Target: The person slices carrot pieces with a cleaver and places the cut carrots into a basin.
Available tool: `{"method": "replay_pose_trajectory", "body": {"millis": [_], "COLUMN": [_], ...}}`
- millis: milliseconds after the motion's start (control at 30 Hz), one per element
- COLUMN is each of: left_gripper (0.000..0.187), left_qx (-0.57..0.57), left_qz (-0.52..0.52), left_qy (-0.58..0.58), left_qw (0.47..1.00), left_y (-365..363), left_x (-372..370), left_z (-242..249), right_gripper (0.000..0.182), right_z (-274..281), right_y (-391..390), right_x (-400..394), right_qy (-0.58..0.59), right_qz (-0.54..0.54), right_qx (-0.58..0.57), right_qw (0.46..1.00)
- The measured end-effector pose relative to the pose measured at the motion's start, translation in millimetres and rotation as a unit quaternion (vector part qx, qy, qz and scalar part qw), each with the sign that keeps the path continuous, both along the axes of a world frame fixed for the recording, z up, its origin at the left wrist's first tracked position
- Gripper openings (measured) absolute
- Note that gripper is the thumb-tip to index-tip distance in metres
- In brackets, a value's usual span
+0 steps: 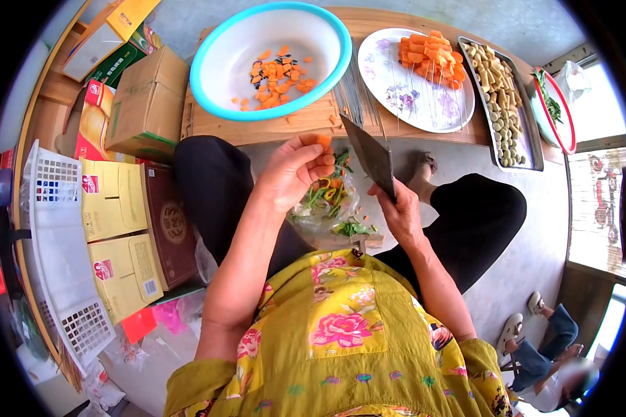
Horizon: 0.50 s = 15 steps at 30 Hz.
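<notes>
Pinched in the fingers of my left hand (292, 170) is a small piece of carrot (323, 141). My right hand (402, 212) grips a dark cleaver (370, 151) by its handle, the blade angled up beside the left fingers without touching them. Beyond the left hand, a white basin (222, 59) with a turquoise rim holds several cut carrot pieces (278, 78). Thin metal skewers (358, 94) lie on the wooden table (257, 130). To their right, a flowered plate (389, 59) carries a pile of skewered carrot chunks (435, 57).
A metal tray (525, 161) of pale skewered food and a red-rimmed bowl (570, 132) of greens stand at right. Vegetable scraps (330, 198) lie in a plastic bag between my knees. Boxes (149, 104) and a white basket (66, 257) fill the left. Another person (553, 368) sits at lower right.
</notes>
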<state>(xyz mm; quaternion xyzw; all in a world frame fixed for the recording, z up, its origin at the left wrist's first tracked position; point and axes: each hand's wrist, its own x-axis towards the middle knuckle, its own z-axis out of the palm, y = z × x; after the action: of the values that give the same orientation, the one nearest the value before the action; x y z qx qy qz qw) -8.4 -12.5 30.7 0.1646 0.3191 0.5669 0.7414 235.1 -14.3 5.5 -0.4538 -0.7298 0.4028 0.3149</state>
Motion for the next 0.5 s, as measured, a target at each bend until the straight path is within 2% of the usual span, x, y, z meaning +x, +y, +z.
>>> {"method": "replay_pose_trajectory", "body": {"millis": [267, 367, 400, 433, 467, 500], "left_gripper": [0.014, 0.011, 0.01, 0.009, 0.009, 0.009], "left_qx": [0.002, 0.023, 0.052, 0.08, 0.08, 0.107], "left_qz": [-0.005, -0.006, 0.064, 0.134, 0.135, 0.169], "left_qy": [-0.017, 0.016, 0.167, 0.313, 0.314, 0.393], "left_qw": [1.0, 1.0, 0.983, 0.937, 0.937, 0.897], "left_y": [4, 4, 3, 2, 2, 2], "left_x": [4, 10, 17, 22, 24, 25], "left_z": [2, 1, 4, 8, 10, 13], "right_gripper": [0.042, 0.041, 0.04, 0.039, 0.039, 0.038], "right_z": [5, 8, 9, 10, 12, 13], "right_y": [1, -1, -1, -2, -2, -3], "right_x": [1, 0, 1, 0, 0, 0], "right_qy": [0.009, 0.013, -0.002, -0.009, -0.016, -0.022], "right_qz": [-0.014, -0.014, -0.016, -0.016, -0.015, -0.013], "right_qx": [0.035, 0.02, -0.006, -0.019, -0.032, -0.022], "right_qw": [0.999, 1.0, 1.0, 1.0, 0.999, 0.999]}}
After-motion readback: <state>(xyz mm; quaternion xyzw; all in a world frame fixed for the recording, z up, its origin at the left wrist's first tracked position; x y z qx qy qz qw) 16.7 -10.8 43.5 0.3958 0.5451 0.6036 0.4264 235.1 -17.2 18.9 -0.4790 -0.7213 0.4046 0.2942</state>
